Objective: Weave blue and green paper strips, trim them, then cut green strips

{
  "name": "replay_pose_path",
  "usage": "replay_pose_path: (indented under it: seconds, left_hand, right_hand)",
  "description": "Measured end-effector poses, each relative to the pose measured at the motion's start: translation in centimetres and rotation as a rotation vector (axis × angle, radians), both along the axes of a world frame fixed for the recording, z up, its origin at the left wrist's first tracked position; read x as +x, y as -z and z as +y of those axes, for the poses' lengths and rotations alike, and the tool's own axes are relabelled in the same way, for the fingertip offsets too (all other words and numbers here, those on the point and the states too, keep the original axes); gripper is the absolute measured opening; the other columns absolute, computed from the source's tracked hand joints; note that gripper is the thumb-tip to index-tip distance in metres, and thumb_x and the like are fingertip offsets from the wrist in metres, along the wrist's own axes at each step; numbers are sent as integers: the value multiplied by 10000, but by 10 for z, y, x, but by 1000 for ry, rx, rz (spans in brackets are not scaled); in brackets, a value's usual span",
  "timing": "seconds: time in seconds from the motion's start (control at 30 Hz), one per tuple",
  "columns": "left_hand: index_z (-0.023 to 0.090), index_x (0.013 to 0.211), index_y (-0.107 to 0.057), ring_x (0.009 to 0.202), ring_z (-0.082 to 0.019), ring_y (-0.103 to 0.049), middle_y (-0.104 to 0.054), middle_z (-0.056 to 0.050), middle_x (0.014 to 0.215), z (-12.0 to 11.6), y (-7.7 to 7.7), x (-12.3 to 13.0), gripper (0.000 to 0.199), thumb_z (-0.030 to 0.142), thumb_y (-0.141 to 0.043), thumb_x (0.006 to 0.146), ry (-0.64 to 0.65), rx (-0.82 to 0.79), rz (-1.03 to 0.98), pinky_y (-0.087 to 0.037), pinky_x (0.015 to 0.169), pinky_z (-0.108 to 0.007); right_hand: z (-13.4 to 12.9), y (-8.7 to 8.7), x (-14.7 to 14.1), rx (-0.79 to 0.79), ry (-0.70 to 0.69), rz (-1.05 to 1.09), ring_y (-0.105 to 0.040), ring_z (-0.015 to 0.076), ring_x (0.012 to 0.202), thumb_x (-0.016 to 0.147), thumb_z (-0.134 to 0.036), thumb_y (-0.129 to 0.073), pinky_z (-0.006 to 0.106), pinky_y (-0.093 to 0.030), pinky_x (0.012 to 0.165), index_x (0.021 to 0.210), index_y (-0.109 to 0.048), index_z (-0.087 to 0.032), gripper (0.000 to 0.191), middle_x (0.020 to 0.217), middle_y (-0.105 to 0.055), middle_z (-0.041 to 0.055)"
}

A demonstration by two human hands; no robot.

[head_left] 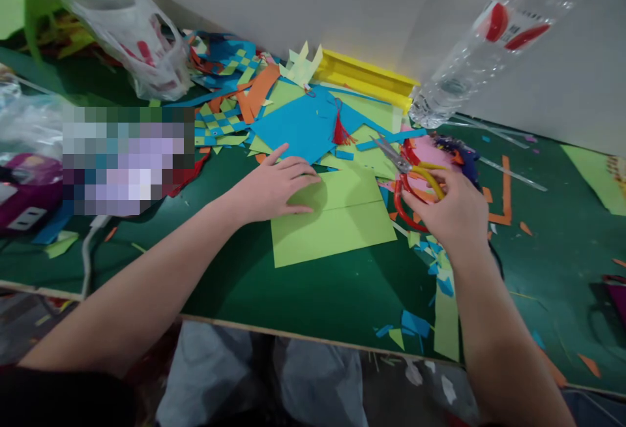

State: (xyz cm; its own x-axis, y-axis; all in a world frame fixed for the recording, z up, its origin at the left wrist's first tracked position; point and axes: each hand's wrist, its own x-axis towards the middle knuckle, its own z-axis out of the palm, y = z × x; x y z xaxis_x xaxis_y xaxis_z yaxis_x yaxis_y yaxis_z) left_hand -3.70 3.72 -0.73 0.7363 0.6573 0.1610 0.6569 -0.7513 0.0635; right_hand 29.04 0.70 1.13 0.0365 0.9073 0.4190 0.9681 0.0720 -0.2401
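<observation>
My left hand (278, 187) lies with fingers spread on the left part of a light green sheet of paper (337, 218), which has a crease or cut line running across it. My right hand (452, 208) grips a pair of scissors (403, 166) with red and yellow handles, held to the right of the sheet. Its blades point up and left, slightly parted, away from the green sheet. Just beyond the sheet is a blue piece of paper (296, 127), and a red tassel (341, 127) rests at its right side.
Woven blue and green paper (222, 124) and orange strips (259, 91) pile up behind. A yellow tray (366, 78) runs along the wall beside a leaning plastic bottle (460, 75). A plastic bag (132, 36) stands back left. Paper scraps (415, 323) lie near the table's front edge.
</observation>
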Motion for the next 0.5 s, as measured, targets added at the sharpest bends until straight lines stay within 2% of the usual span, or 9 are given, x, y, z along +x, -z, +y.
replay_pose_path:
  seconds: [0.17, 0.3, 0.4, 0.5]
  left_hand:
    - [200, 1352, -563, 1310, -265, -493, -593, -79, 1375, -2, -1, 1, 580, 564, -530, 902, 64, -20, -29, -73, 1229, -503]
    - [198, 1347, -571, 1302, -274, -504, -585, -86, 1386, -2, -2, 0, 624, 605, -544, 874, 80, -54, -38, -87, 1226, -495]
    - [187, 1326, -587, 1288, -262, -522, -592, -80, 1381, -2, -3, 0, 582, 573, -532, 895, 87, -50, -40, -123, 1223, -477]
    - [207, 1234, -649, 1275, -235, -543, -628, -56, 1343, -2, -3, 0, 455, 514, -500, 933, 105, -18, -32, -143, 1223, -461]
  right_hand:
    - [2, 7, 1, -100, 71, -63, -656, 359, 919, 737, -563, -675, 505, -521, 744, 1102, -638, -187, 526, 1045, -700, 164]
    - [6, 12, 6, -136, 63, -69, -649, 374, 937, 723, -554, -687, 521, -517, 750, 1095, -641, -188, 524, 1042, -695, 168]
    - [7, 15, 10, -141, 29, -55, -653, 368, 932, 710, -545, -699, 514, -521, 755, 1084, -635, -187, 521, 1019, -697, 159]
    - [7, 18, 12, -149, 27, -62, -656, 367, 947, 722, -552, -682, 501, -525, 759, 1103, -617, -171, 543, 1028, -692, 163]
